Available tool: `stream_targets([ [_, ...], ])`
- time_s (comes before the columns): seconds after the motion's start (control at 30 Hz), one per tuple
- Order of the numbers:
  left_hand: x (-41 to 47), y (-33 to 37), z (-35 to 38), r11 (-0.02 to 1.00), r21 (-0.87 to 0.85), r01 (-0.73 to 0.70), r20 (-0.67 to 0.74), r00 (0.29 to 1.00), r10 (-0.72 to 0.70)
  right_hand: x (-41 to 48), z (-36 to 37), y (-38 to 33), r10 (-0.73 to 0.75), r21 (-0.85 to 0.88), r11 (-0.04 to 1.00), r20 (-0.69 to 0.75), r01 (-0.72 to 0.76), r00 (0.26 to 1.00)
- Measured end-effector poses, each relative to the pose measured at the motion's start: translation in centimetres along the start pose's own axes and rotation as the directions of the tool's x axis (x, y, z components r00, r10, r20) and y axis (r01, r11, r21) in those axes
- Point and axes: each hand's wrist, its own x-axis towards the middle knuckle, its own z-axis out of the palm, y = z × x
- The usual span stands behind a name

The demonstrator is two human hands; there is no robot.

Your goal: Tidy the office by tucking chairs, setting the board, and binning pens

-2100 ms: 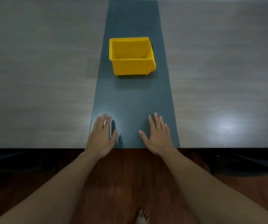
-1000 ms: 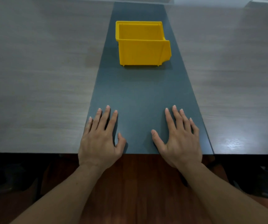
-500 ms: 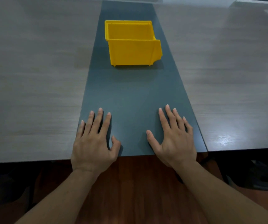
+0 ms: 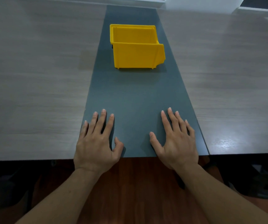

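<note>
A yellow plastic bin (image 4: 136,50) stands on the far part of a dark grey strip (image 4: 136,97) that runs down the middle of a wood-grain table (image 4: 33,78). Its inside looks empty from here; no pens are in view. My left hand (image 4: 96,143) lies flat, palm down, on the strip's near left corner, fingers spread. My right hand (image 4: 177,141) lies flat on the near right corner in the same way. Neither hand holds anything. Both sit well short of the bin.
The table's near edge (image 4: 33,159) crosses the frame just behind my wrists. Below it is a reddish wooden floor (image 4: 136,191). Dark chair shapes sit under the table at the left (image 4: 3,188) and right (image 4: 262,183). A white wall panel (image 4: 201,4) stands beyond the far edge.
The view has drawn closer to the table and tilted up slightly, so the bin looks nearer. My hands have stayed flat on the strip's near end.
</note>
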Motion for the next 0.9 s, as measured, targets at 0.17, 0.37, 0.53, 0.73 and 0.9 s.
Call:
stream_targets([
  [0.17, 0.8, -0.2, 0.3, 1.000, 0.006, 0.001, -0.006, 1.000, -0.001, 0.8, 0.3, -0.1, 0.003, 0.001, 1.000, -0.006, -0.003, 1.000],
  [0.37, 2.3, -0.6, 0.6, 1.000, -0.011, -0.001, -0.028, 1.000, 0.001, 2.2, 0.5, -0.4, 0.004, 0.007, 1.000, -0.012, -0.004, 1.000],
  [0.53, 3.0, -0.7, 0.8, 1.000, -0.004, 0.001, -0.023, 1.000, -0.001, 2.9, 0.6, -0.4, 0.001, 0.009, 1.000, -0.008, -0.001, 1.000],
  [0.73, 3.3, -0.8, 0.6, 1.000, -0.014, -0.005, -0.020, 1.000, 0.005, 3.2, 0.3, -0.5, 0.000, 0.007, 1.000, -0.010, 0.000, 1.000],
  [0.9, 3.4, -0.8, 0.6, 1.000, -0.021, -0.004, -0.027, 1.000, 0.004, 3.3, 0.4, -0.5, 0.003, 0.006, 1.000, -0.008, -0.002, 1.000],
])
